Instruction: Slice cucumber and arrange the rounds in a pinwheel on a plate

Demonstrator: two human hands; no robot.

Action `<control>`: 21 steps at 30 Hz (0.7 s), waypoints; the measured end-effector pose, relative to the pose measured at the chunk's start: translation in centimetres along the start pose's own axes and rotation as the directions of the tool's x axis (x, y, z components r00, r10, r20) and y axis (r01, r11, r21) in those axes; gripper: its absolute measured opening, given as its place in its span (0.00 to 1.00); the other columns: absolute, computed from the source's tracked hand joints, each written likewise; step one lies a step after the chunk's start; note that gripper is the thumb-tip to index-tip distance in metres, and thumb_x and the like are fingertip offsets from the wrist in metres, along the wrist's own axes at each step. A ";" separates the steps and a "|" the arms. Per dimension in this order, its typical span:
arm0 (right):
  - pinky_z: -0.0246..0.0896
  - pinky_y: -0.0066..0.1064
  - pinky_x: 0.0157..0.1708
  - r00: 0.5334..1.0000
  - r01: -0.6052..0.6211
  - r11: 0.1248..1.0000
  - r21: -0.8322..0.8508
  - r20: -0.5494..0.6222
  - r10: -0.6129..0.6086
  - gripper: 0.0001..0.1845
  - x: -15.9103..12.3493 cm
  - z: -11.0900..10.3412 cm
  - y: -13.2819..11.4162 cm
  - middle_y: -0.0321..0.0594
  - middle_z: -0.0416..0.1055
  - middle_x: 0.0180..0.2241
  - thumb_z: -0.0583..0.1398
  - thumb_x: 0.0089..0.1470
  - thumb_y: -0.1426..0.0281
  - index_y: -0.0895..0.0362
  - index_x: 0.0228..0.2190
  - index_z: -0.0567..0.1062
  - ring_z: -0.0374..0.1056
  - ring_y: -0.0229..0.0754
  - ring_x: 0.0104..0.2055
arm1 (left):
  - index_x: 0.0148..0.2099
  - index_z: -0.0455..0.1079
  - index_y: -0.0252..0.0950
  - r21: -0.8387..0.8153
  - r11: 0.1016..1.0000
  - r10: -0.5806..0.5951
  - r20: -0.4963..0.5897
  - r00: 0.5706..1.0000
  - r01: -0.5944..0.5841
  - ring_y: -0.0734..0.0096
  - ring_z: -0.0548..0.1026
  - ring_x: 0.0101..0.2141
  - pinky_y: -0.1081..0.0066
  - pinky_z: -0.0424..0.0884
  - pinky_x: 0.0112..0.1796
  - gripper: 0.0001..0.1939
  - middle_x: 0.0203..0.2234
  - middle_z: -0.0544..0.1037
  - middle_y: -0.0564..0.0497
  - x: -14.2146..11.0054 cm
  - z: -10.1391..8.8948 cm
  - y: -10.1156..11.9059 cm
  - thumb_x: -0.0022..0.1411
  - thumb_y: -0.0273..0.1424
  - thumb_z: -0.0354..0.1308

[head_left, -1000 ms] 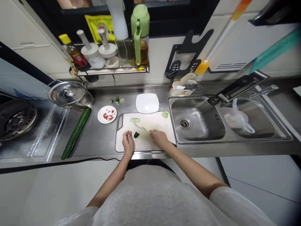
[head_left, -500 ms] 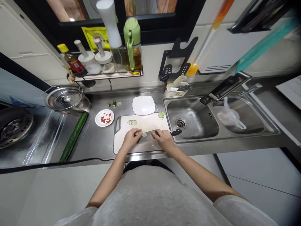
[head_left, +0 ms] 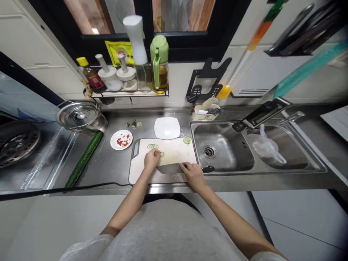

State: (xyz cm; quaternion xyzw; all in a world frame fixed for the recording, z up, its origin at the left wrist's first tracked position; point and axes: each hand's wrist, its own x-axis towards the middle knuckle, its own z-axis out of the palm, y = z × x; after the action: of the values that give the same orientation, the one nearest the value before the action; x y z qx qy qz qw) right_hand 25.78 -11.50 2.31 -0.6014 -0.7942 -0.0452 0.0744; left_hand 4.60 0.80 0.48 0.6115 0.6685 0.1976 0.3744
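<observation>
On the white cutting board (head_left: 137,168), my left hand (head_left: 152,159) is closed, its fingertips pinching a thin cucumber slice (head_left: 162,154). My right hand (head_left: 193,175) grips a kitchen knife (head_left: 171,168) near where the blade meets the black handle. The blade lies low along the board's near side, pointing left. Just beyond my left hand is a short row of overlapping cucumber slices (head_left: 152,146). A small pile of cucumber slices (head_left: 187,140) sits at the board's far right corner.
Behind the board stands a white square plate (head_left: 167,128). To the left are a round plate (head_left: 113,140) with red chopped pieces, cucumber ends (head_left: 133,123), a whole cucumber (head_left: 85,159) and a lidded steel pot (head_left: 81,116). The sink (head_left: 225,159) borders the board's right.
My left hand has moved slightly left and away from the blade with a slice at its fingertips. My right hand stays on the knife. The camera view has tilted up a little.
</observation>
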 end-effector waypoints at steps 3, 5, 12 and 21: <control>0.46 0.34 0.37 0.999 -0.033 0.999 -0.002 0.031 0.033 0.17 -0.4 0.1 0.4 0.43 0.71 0.42 0.53 0.60 0.75 0.53 0.49 0.73 0.58 0.42 0.36 | 0.34 0.72 0.40 0.061 0.998 -0.030 -0.060 0.998 0.033 0.71 0.72 0.30 0.73 0.63 0.33 0.03 0.27 0.77 0.54 1.9 0.1 -0.3 0.55 0.30 0.57; 0.46 0.34 0.37 0.997 -0.053 0.999 -0.006 0.049 0.053 0.18 -0.6 0.1 0.7 0.43 0.71 0.43 0.53 0.60 0.74 0.53 0.49 0.73 0.58 0.42 0.36 | 0.36 0.71 0.41 0.090 0.995 -0.030 -0.085 0.996 0.037 0.70 0.73 0.32 0.72 0.63 0.34 0.05 0.28 0.77 0.54 2.9 0.2 -0.5 0.56 0.29 0.56; 0.47 0.33 0.38 0.988 -0.110 0.994 0.004 0.110 0.109 0.19 -1.0 -0.4 0.7 0.43 0.71 0.44 0.51 0.61 0.74 0.52 0.50 0.73 0.60 0.42 0.38 | 0.38 0.70 0.41 0.241 0.970 0.035 -0.109 0.993 -0.008 0.66 0.73 0.35 0.70 0.63 0.36 0.05 0.31 0.77 0.51 4.6 0.7 -0.9 0.58 0.29 0.54; 0.52 0.30 0.35 0.933 -0.243 0.965 0.101 0.295 0.204 0.20 0.0 -0.9 -0.2 0.45 0.71 0.44 0.46 0.64 0.69 0.55 0.52 0.70 0.67 0.41 0.39 | 0.36 0.73 0.39 0.114 0.989 0.119 -0.255 0.960 -0.092 0.67 0.72 0.35 0.68 0.66 0.38 0.07 0.32 0.75 0.49 3.8 -0.6 -2.1 0.59 0.33 0.55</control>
State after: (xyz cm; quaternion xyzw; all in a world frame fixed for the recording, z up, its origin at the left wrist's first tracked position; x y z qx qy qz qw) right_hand 25.68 -11.69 3.22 -0.6817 -0.7242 0.1038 0.0056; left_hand 2.87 4.20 -1.62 0.6330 0.6875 0.2622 0.2407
